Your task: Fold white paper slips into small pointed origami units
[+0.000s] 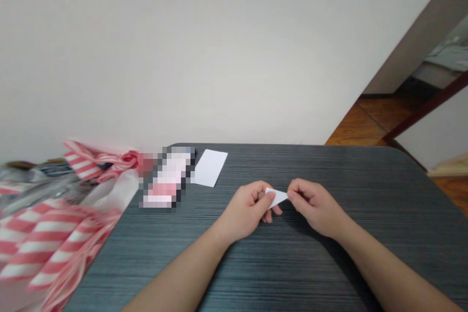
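Observation:
Between my hands is a small white piece of folded paper [278, 197], triangular and narrowing to a point on the right. My left hand [252, 207] grips its wider end, thumb on top and fingers beneath. The thumb and forefinger of my right hand [312, 204] pinch the pointed tip. Both hands are just above the dark table [234, 273]. Part of the paper is hidden under my left thumb and fingers.
A stack or sheet of white paper [211, 168] lies at the back left of the table. Beside it is a pixelated, phone-like object [168, 178]. Red-and-white striped cloth [54, 239] is heaped left of the table. A pale wall [234, 48] rises behind.

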